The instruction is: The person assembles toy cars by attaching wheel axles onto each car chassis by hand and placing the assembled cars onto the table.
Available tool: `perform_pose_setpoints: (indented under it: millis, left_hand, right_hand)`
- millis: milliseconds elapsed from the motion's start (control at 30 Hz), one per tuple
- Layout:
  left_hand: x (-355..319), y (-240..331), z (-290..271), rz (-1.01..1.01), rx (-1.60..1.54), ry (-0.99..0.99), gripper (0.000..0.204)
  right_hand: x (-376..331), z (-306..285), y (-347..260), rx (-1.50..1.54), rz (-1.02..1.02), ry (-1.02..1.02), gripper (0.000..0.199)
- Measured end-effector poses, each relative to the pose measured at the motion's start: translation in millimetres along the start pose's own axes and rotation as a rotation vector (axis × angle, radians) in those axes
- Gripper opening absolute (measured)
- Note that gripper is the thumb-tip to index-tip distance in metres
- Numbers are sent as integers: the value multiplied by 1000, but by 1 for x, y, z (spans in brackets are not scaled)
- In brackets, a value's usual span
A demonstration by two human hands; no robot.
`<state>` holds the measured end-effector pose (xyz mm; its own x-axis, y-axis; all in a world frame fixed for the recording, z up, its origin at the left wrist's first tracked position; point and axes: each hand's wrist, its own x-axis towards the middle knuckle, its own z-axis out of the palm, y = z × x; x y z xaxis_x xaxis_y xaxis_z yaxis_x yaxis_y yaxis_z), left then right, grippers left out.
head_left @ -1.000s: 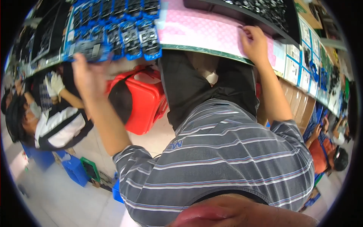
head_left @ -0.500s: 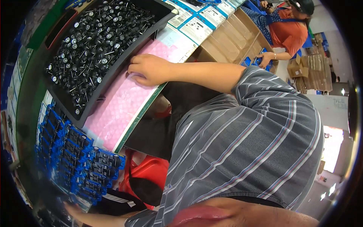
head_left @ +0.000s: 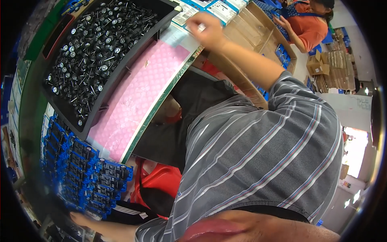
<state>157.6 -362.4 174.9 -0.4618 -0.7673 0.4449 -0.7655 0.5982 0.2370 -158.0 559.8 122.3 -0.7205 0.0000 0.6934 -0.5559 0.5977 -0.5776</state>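
Observation:
My right hand (head_left: 205,31) is raised over the far right end of the bench, beyond the pink padded sheet (head_left: 133,97). Its fingers are pinched round a small shiny whitish piece (head_left: 201,27), blurred by motion. Beside the sheet stands a black tray (head_left: 117,86) heaped with small black wheels on metal axles (head_left: 92,52), some with silvery hubs. At the lower left my left hand (head_left: 80,220) reaches past stacked rows of blue and black toy-car chassis (head_left: 78,161). Its fingers run into dark blur, so their grip is hidden.
Printed blue-and-white packages (head_left: 219,12) lie beyond the tray. A cardboard carton (head_left: 242,40) with blue pieces stands to the right. A co-worker in an orange top (head_left: 308,26) holds something blue. A red plastic stool (head_left: 165,181) stands below the bench edge.
My right hand has lifted off the pink sheet and swung up and right towards the printed packages. My left hand has hardly moved. The co-worker's hand has risen with a blue piece.

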Motion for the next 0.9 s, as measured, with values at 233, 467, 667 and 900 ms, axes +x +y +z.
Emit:
perform_pose_setpoints:
  millis: [233,467,667,900]
  left_hand:
    - [-130,191,-73,210,-232,201,38]
    - [-369,388,-94,242,-885,47,18]
    - [-508,561,-46,11,-1643,-1218,65]
    - [-501,610,-41,-322,-1918,-1220,50]
  right_hand:
    - [115,-109,224,-728,116,-365,64]
    - [169,-79,188,-738,278,-512,43]
    - [87,-72,62,-296,215,-405,44]
    - [90,-49,17,353,-138,-818,58]
